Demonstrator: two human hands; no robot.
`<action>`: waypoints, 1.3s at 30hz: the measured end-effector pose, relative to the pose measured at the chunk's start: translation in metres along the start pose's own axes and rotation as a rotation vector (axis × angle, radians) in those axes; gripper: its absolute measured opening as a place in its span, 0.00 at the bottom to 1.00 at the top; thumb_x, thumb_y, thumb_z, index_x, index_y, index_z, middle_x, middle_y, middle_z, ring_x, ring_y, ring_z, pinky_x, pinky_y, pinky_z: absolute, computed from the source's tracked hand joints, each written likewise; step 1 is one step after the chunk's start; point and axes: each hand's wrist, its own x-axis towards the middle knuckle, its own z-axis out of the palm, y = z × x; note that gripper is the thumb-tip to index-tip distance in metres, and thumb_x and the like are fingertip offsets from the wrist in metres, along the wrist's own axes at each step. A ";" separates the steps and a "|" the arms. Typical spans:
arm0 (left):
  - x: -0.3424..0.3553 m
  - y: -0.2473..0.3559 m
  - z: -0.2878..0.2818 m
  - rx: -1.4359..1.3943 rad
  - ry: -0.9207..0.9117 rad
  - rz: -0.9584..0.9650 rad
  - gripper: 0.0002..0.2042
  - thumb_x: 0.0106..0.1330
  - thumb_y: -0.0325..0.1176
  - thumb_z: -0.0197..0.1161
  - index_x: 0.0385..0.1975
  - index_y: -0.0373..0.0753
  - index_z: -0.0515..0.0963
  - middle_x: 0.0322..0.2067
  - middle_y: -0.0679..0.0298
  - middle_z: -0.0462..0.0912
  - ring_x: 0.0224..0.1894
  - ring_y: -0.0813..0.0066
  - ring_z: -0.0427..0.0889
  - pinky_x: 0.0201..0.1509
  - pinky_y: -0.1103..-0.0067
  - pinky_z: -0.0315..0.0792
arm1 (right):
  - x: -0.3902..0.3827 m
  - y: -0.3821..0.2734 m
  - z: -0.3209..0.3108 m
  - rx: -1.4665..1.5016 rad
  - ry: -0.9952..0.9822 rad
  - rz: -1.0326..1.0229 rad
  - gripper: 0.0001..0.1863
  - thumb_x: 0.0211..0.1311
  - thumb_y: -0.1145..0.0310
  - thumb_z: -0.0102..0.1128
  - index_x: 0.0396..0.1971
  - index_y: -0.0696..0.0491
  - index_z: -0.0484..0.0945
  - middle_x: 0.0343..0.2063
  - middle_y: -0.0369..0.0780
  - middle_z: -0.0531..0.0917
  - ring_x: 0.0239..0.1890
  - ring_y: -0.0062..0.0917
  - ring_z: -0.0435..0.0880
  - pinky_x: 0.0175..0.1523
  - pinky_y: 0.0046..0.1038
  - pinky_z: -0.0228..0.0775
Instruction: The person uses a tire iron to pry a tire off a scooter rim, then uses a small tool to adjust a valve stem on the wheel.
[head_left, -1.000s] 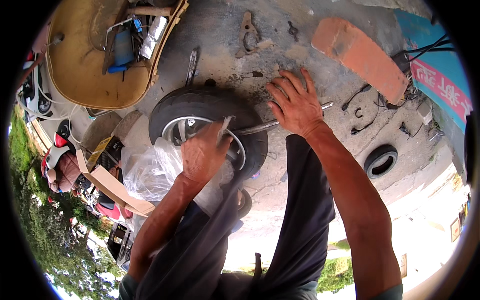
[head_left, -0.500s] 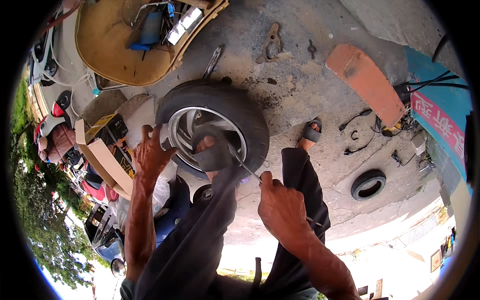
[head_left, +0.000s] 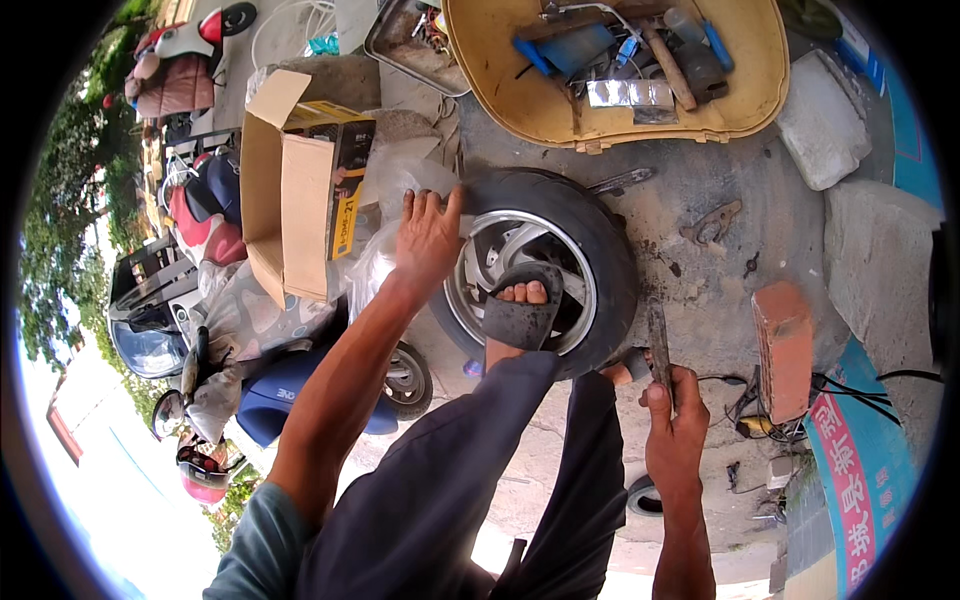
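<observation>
A scooter wheel lies flat on the ground, its black tyre (head_left: 606,240) around a silver spoked rim (head_left: 589,265). My foot in a dark sandal (head_left: 520,318) presses on the spokes. My left hand (head_left: 430,238) is at the tyre's left edge, fingers stretched out and holding nothing; whether the fingertips touch the rubber is hard to tell. To the right of the wheel, my right hand (head_left: 675,430) is closed around a flat metal tyre lever (head_left: 658,345), which points upward and stands apart from the tyre.
A yellow tub (head_left: 500,95) of tools stands beyond the wheel, with another lever (head_left: 622,181) nearby. An open cardboard box (head_left: 308,215) is at left beside parked scooters (head_left: 205,210). At right are a red brick (head_left: 783,350), cables and a small tyre (head_left: 645,497).
My view has swung, shifting the scene. The lever in my right hand, earlier slanting across toward the rim, now points up clear of the wheel. My left hand remains by the tyre's left edge.
</observation>
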 end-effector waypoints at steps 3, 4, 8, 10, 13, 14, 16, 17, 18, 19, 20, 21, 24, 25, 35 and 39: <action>0.003 -0.012 0.015 -0.058 -0.160 -0.120 0.18 0.65 0.35 0.65 0.51 0.36 0.73 0.43 0.52 0.85 0.49 0.52 0.84 0.53 0.58 0.76 | 0.022 -0.039 0.001 0.285 -0.011 -0.112 0.16 0.81 0.58 0.53 0.44 0.59 0.75 0.33 0.39 0.81 0.36 0.21 0.82 0.46 0.31 0.78; 0.002 -0.011 0.019 -0.041 -0.103 -0.091 0.11 0.68 0.34 0.61 0.46 0.37 0.74 0.39 0.51 0.86 0.44 0.52 0.85 0.50 0.58 0.77 | 0.031 -0.057 0.000 0.365 -0.005 -0.158 0.17 0.82 0.58 0.52 0.45 0.59 0.74 0.33 0.39 0.80 0.36 0.22 0.82 0.47 0.32 0.78; -0.004 0.005 0.021 -0.061 -0.096 -0.086 0.08 0.70 0.32 0.52 0.38 0.38 0.79 0.36 0.50 0.86 0.42 0.49 0.85 0.48 0.59 0.77 | 0.076 -0.094 -0.003 0.751 -0.020 -0.367 0.18 0.84 0.57 0.47 0.45 0.59 0.71 0.33 0.39 0.76 0.37 0.24 0.79 0.51 0.36 0.77; -0.006 -0.004 0.018 -0.142 -0.078 -0.111 0.08 0.68 0.30 0.53 0.38 0.38 0.80 0.36 0.49 0.86 0.44 0.48 0.85 0.50 0.58 0.77 | 0.096 -0.120 0.003 0.911 -0.114 -0.431 0.18 0.84 0.56 0.46 0.45 0.59 0.71 0.33 0.39 0.75 0.37 0.24 0.78 0.52 0.36 0.75; -0.001 -0.016 0.027 -0.239 -0.083 -0.115 0.08 0.66 0.29 0.54 0.37 0.36 0.80 0.37 0.47 0.85 0.46 0.47 0.84 0.53 0.58 0.77 | 0.123 -0.145 0.024 1.033 -0.192 -0.503 0.18 0.84 0.55 0.45 0.44 0.58 0.71 0.33 0.39 0.74 0.36 0.24 0.75 0.50 0.35 0.72; -0.003 -0.020 0.027 -0.253 -0.085 -0.112 0.08 0.65 0.29 0.55 0.38 0.35 0.80 0.37 0.47 0.85 0.46 0.46 0.84 0.54 0.58 0.77 | 0.132 -0.152 0.036 1.065 -0.206 -0.528 0.18 0.84 0.55 0.45 0.44 0.58 0.72 0.32 0.39 0.74 0.36 0.24 0.74 0.48 0.34 0.71; 0.002 -0.021 0.030 -0.289 -0.074 -0.100 0.08 0.64 0.28 0.55 0.37 0.35 0.80 0.38 0.46 0.85 0.46 0.46 0.84 0.54 0.58 0.77 | 0.153 -0.161 0.065 1.124 -0.196 -0.490 0.20 0.83 0.52 0.48 0.38 0.56 0.72 0.27 0.35 0.70 0.31 0.20 0.68 0.42 0.30 0.66; 0.003 -0.021 0.032 -0.304 -0.070 -0.097 0.08 0.64 0.28 0.55 0.37 0.35 0.81 0.38 0.46 0.85 0.46 0.46 0.84 0.54 0.58 0.77 | 0.166 -0.162 0.079 1.130 -0.234 -0.479 0.21 0.82 0.50 0.50 0.36 0.54 0.72 0.26 0.33 0.68 0.29 0.19 0.66 0.41 0.29 0.65; 0.005 -0.020 0.034 -0.319 -0.062 -0.092 0.08 0.64 0.28 0.55 0.37 0.35 0.81 0.38 0.46 0.86 0.46 0.46 0.84 0.54 0.58 0.77 | 0.179 -0.162 0.093 1.086 -0.223 -0.460 0.22 0.82 0.49 0.49 0.34 0.53 0.70 0.24 0.32 0.66 0.28 0.18 0.64 0.39 0.28 0.64; 0.008 -0.018 0.033 -0.330 -0.072 -0.093 0.08 0.63 0.28 0.56 0.36 0.35 0.81 0.38 0.46 0.86 0.46 0.46 0.85 0.54 0.58 0.77 | 0.193 -0.163 0.107 1.042 -0.211 -0.443 0.23 0.81 0.47 0.49 0.32 0.51 0.68 0.23 0.32 0.65 0.27 0.18 0.63 0.38 0.28 0.63; 0.008 -0.018 0.034 -0.340 -0.087 -0.094 0.08 0.63 0.28 0.56 0.36 0.35 0.82 0.38 0.46 0.86 0.46 0.45 0.85 0.54 0.58 0.77 | 0.203 -0.162 0.124 1.025 -0.174 -0.430 0.23 0.81 0.47 0.50 0.29 0.50 0.68 0.21 0.31 0.64 0.25 0.17 0.62 0.35 0.26 0.62; 0.010 -0.019 0.034 -0.350 -0.095 -0.093 0.08 0.62 0.28 0.56 0.36 0.35 0.82 0.38 0.46 0.87 0.46 0.45 0.85 0.54 0.58 0.78 | 0.213 -0.164 0.136 0.986 -0.164 -0.431 0.24 0.81 0.46 0.51 0.28 0.50 0.67 0.20 0.30 0.63 0.23 0.16 0.61 0.33 0.25 0.61; 0.009 -0.022 0.038 -0.397 -0.105 -0.100 0.09 0.62 0.28 0.57 0.35 0.36 0.83 0.37 0.47 0.87 0.45 0.45 0.86 0.53 0.59 0.79 | 0.237 -0.170 0.166 0.914 -0.146 -0.449 0.25 0.80 0.45 0.51 0.27 0.50 0.67 0.19 0.30 0.62 0.20 0.15 0.61 0.29 0.24 0.60; 0.009 -0.022 0.038 -0.394 -0.102 -0.107 0.09 0.62 0.28 0.57 0.35 0.36 0.84 0.37 0.47 0.87 0.45 0.46 0.86 0.52 0.60 0.79 | 0.241 -0.172 0.174 0.877 -0.161 -0.428 0.25 0.80 0.45 0.51 0.27 0.50 0.67 0.18 0.30 0.62 0.20 0.15 0.61 0.29 0.24 0.59; 0.006 -0.016 0.049 -0.439 -0.013 -0.158 0.07 0.61 0.28 0.58 0.33 0.39 0.83 0.36 0.52 0.87 0.44 0.51 0.85 0.52 0.62 0.78 | 0.270 -0.195 0.236 0.513 -0.149 -0.421 0.27 0.76 0.44 0.57 0.24 0.51 0.70 0.16 0.29 0.65 0.18 0.15 0.63 0.23 0.24 0.56; 0.006 -0.016 0.045 -0.441 0.012 -0.152 0.06 0.59 0.28 0.59 0.32 0.39 0.83 0.35 0.53 0.86 0.44 0.53 0.85 0.51 0.64 0.77 | 0.316 -0.189 0.265 0.166 0.008 -0.512 0.29 0.77 0.46 0.56 0.29 0.61 0.78 0.17 0.41 0.74 0.23 0.29 0.71 0.34 0.38 0.66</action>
